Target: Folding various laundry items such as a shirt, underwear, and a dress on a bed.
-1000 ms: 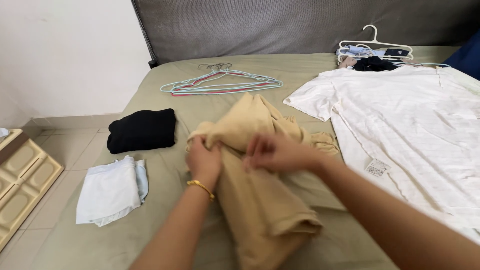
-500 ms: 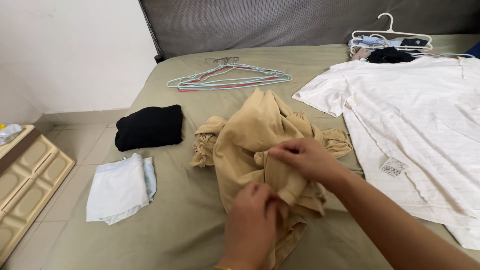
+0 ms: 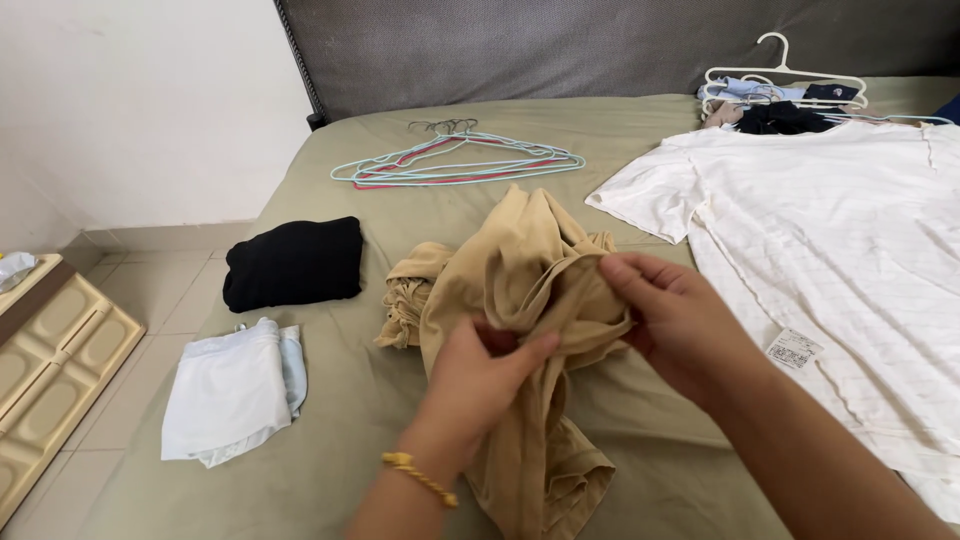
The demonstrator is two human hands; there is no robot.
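A crumpled tan garment (image 3: 510, 290) lies in the middle of the olive-green bed (image 3: 340, 420). My left hand (image 3: 482, 375), with a gold bracelet on its wrist, grips a fold of the tan cloth from below. My right hand (image 3: 672, 318) pinches the same bunched fold from the right side. The two hands nearly touch over the garment. The garment's lower part trails down towards me between my forearms.
A white shirt (image 3: 840, 250) lies spread flat at the right. A folded black garment (image 3: 295, 262) and a folded pale blue-white one (image 3: 235, 390) sit at the left. Wire hangers (image 3: 455, 160) lie at the back, plastic hangers with clothes (image 3: 785, 95) at the back right. A beige cabinet (image 3: 45, 375) stands left of the bed.
My left hand has come back up onto the tan garment and taken a fold beside my right hand. The garment is more bunched than before. The view has shifted slightly.
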